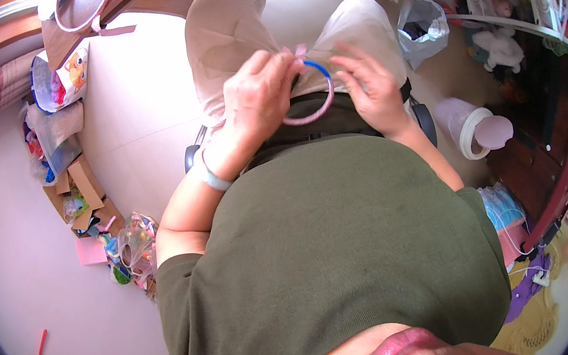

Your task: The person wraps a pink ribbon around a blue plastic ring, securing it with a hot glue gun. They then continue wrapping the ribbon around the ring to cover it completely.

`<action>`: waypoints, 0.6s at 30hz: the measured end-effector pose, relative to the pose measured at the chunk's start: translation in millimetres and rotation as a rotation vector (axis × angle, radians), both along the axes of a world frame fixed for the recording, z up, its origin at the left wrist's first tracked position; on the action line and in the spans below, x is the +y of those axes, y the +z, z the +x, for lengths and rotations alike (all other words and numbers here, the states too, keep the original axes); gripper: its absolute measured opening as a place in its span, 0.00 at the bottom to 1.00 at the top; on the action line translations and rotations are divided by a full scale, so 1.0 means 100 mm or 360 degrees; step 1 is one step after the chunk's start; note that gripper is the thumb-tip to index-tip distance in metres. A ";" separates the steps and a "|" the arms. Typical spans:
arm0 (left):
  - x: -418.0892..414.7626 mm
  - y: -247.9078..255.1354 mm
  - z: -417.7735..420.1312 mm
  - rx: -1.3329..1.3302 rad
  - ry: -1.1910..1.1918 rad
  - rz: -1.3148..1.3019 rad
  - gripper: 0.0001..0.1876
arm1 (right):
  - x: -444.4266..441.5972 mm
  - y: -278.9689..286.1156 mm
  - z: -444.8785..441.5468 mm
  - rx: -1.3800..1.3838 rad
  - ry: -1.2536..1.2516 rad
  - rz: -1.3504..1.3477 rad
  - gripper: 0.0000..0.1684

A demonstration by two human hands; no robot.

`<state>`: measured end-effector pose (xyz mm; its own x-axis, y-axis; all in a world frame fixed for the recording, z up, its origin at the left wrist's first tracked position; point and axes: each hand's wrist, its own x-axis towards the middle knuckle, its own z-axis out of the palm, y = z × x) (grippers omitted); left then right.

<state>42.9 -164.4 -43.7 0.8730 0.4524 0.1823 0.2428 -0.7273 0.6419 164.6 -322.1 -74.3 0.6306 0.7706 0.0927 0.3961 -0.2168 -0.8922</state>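
Observation:
My left hand (258, 91) grips one end of a thin curved band (329, 102) that looks like a headband. Most of its visible curve is wrapped in pink, while a short stretch near the fingertips is blue. A piece of pink ribbon (300, 52) sticks out past my left fingers. To the right of the band, apart from it, my right hand (370, 89) is raised with its fingers spread. Its fingertips are blurred, and no object shows in it. Both hands are above my lap, over the light trousers (230, 45). The part of the band inside my left hand is hidden.
A bag-lined bin (423, 35) and a white container with a tilted lid (461, 126) stand at the right. On the left are a printed basket (44, 84), cardboard boxes (85, 183) and plastic bags (138, 243). A wooden table edge (145, 3) is at the top.

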 end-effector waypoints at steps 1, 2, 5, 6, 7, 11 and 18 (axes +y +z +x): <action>0.01 -0.04 0.03 -0.0013 0.0077 0.0016 0.04 | 0.04 0.07 0.03 -0.0171 0.0093 0.0015 0.13; 0.02 -0.09 0.05 -0.0027 0.0154 0.0033 0.04 | 0.09 0.18 0.07 -0.0342 0.0186 0.0030 0.14; -0.03 -0.18 0.03 -0.0032 0.0296 -0.0235 0.05 | 0.17 0.17 0.06 -0.0434 0.0366 -0.0074 0.14; -0.08 -0.19 0.01 -0.0010 0.0354 -0.0507 0.06 | 0.19 0.07 0.04 -0.0430 0.0374 -0.0086 0.14; -0.11 -0.21 -0.01 0.0011 0.0413 -0.0781 0.07 | 0.21 0.02 0.02 -0.0426 0.0383 -0.0098 0.14; -0.08 -0.23 -0.11 0.0081 0.0318 -0.2149 0.12 | 0.21 -0.03 0.00 -0.0144 0.0481 -0.0125 0.12; -0.10 -0.19 -0.14 0.0024 0.0236 -0.2656 0.11 | 0.19 0.11 0.22 0.1526 0.0574 -0.0106 0.10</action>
<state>28.6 -174.3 -63.1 0.8049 0.2016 -0.5581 0.2553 0.7315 0.6323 186.1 -302.7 -63.5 0.1466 0.9139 -0.3784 -0.4258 -0.2870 -0.8581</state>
